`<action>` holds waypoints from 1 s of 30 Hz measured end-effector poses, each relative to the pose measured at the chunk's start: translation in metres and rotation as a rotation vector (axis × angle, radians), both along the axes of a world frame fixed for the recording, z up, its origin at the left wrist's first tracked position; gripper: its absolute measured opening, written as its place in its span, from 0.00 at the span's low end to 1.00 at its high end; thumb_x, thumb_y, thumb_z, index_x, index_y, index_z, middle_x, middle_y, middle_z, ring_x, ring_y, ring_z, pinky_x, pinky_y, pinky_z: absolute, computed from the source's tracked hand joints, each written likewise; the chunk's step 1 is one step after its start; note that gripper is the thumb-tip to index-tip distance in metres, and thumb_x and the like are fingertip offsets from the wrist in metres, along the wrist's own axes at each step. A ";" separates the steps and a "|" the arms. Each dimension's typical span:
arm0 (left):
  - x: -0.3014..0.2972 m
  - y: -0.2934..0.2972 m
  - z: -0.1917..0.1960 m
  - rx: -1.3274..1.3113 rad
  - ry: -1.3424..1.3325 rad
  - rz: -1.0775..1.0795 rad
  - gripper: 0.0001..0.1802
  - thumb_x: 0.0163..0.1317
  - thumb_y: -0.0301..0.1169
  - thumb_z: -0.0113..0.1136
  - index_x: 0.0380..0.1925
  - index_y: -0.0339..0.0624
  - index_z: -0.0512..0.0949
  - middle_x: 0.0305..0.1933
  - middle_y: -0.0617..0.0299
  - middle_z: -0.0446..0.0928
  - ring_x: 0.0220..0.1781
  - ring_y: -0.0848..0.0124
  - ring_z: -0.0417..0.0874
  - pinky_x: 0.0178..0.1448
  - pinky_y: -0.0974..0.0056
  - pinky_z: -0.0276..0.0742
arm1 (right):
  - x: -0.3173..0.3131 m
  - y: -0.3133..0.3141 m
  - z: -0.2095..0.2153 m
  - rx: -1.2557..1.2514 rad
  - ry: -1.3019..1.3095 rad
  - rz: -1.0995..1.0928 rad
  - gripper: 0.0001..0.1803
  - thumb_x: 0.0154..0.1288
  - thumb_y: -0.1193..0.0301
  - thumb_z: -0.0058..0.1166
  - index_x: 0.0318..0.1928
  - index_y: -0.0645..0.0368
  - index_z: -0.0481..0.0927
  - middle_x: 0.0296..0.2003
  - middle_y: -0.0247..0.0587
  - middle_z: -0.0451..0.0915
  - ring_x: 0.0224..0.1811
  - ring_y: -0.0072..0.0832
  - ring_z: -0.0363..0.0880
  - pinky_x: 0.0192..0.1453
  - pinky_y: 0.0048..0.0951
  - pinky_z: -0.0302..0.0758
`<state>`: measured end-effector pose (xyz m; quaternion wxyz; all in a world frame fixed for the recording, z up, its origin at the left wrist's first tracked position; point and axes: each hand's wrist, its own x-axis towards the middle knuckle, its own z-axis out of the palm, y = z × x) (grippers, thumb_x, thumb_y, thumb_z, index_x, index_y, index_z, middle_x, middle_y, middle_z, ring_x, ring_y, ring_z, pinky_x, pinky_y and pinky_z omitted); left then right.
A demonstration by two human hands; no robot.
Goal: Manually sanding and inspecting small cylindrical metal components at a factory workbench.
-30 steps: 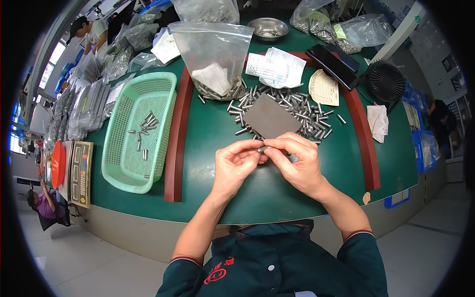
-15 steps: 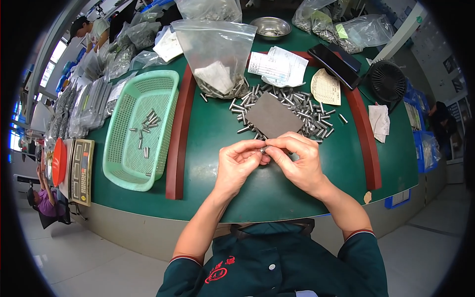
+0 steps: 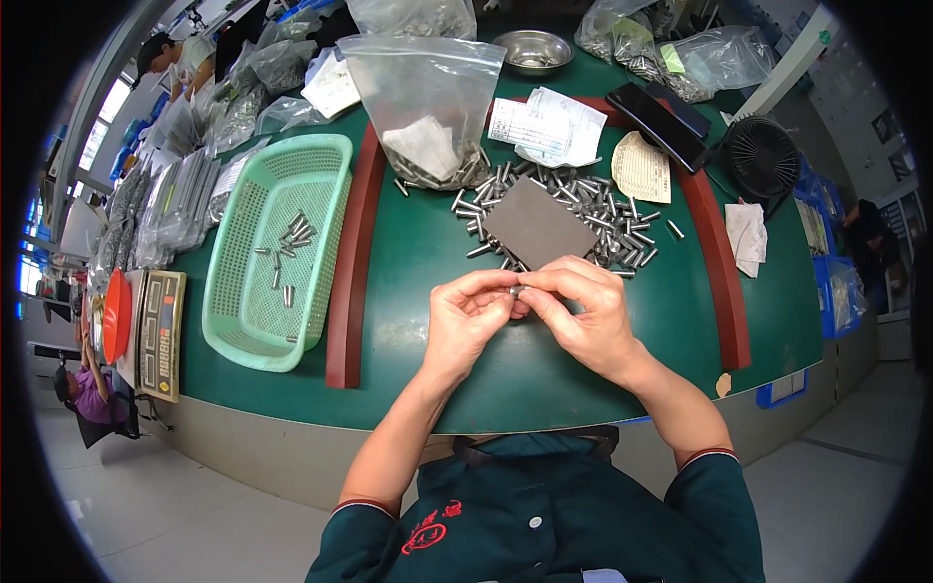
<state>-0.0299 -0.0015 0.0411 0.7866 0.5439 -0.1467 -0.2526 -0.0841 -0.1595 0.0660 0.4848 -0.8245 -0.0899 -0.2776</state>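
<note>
Small silver metal pin (image 3: 516, 290) sits pinched between both hands above the near part of the green table mat (image 3: 418, 291), only its end visible between the fingertips; left hand (image 3: 466, 316) has thumb and forefinger closed on it from the left; right hand (image 3: 580, 313) has thumb and forefinger clamped on it from the right, remaining fingers curled in; the two hands touch at the fingertips.

Just beyond the hands: flat dark grey rectangular pad (image 3: 537, 226) lying on the mat, with a loose scatter of short silver metal pins (image 3: 607, 214) around its far and right edges; some pins touch the pad, cannot tell if any lie on it.

Behind the pad: clear plastic bag (image 3: 428, 97) standing upright, more pins and a white paper slip inside; white printed paper sheets (image 3: 549, 126) beside it on the right; round stainless steel bowl (image 3: 533, 49) further back.

Left: long dark red wooden strip (image 3: 352, 253) running front to back; beyond it a light green plastic mesh basket (image 3: 243, 321) holding a few pins; grey desktop weighing scale (image 3: 160, 335) at the table's left edge.

Right: matching red strip, small black desk fan (image 3: 763, 157), black phone (image 3: 659, 124) well apart from the hands.
</note>
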 end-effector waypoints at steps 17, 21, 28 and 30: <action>0.000 -0.001 -0.005 0.030 -0.059 0.117 0.08 0.60 0.16 0.54 0.37 0.29 0.81 0.36 0.56 0.83 0.37 0.75 0.83 0.45 0.72 0.80 | -0.002 0.007 0.000 -0.172 -0.158 0.025 0.09 0.47 0.82 0.64 0.33 0.65 0.82 0.27 0.42 0.81 0.26 0.35 0.79 0.30 0.31 0.76; 0.002 0.002 -0.003 -0.051 -0.024 0.066 0.08 0.63 0.18 0.54 0.39 0.29 0.80 0.35 0.54 0.82 0.36 0.71 0.84 0.44 0.69 0.82 | -0.003 0.004 0.003 -0.021 -0.072 0.036 0.08 0.51 0.82 0.62 0.34 0.65 0.83 0.27 0.42 0.82 0.26 0.34 0.81 0.31 0.29 0.77; 0.002 0.000 -0.004 -0.020 -0.041 0.033 0.09 0.62 0.17 0.53 0.41 0.28 0.79 0.36 0.52 0.82 0.37 0.69 0.85 0.47 0.67 0.82 | -0.004 0.002 0.007 0.158 0.116 0.026 0.06 0.58 0.81 0.59 0.37 0.65 0.84 0.27 0.41 0.83 0.28 0.27 0.83 0.33 0.25 0.79; 0.001 0.000 -0.003 -0.038 -0.031 0.026 0.11 0.61 0.16 0.53 0.43 0.28 0.79 0.38 0.52 0.82 0.38 0.70 0.85 0.48 0.67 0.82 | -0.005 0.002 0.007 0.161 0.126 0.029 0.05 0.59 0.81 0.59 0.37 0.65 0.84 0.27 0.41 0.83 0.29 0.26 0.83 0.33 0.24 0.79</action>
